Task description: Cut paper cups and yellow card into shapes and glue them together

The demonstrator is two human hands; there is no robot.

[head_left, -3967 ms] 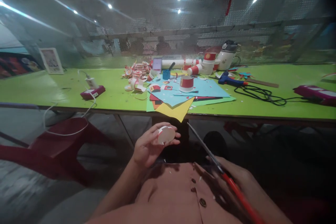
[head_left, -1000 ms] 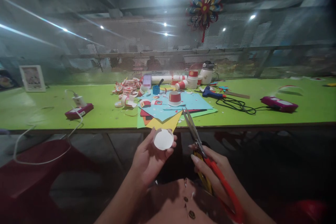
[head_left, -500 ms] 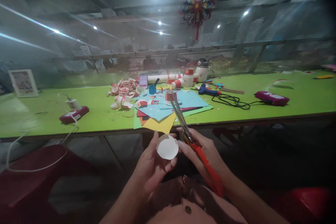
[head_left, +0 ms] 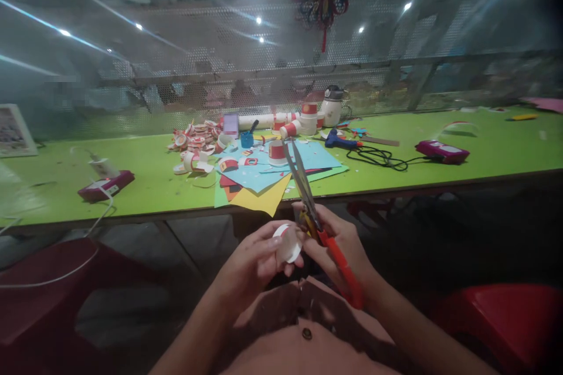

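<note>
In front of my lap, my left hand [head_left: 259,249] grips a cut-down paper cup [head_left: 289,246], a shallow white piece with a red band, tilted on its side. My right hand [head_left: 341,240] holds scissors [head_left: 336,252] with orange-red handles, their long blades pointing up and away, slightly parted at the tips. The fingertips of my right hand are close to the cup piece; whether they touch it I cannot tell. Beyond the hands, coloured paper sheets [head_left: 264,179] lie at the table's edge with a red and white cup [head_left: 277,153] standing on them.
On the green table [head_left: 149,170] are a heap of cut cup pieces [head_left: 196,136], a blue glue gun [head_left: 341,140] with a black cable, two purple power strips [head_left: 442,152] [head_left: 107,186] and a white jar [head_left: 332,108]. Red stools [head_left: 505,322] stand at both sides below.
My left hand has turned the cup piece from facing me onto its side, so its red band shows. My right hand stays close with the scissors. The view has shifted slightly.
</note>
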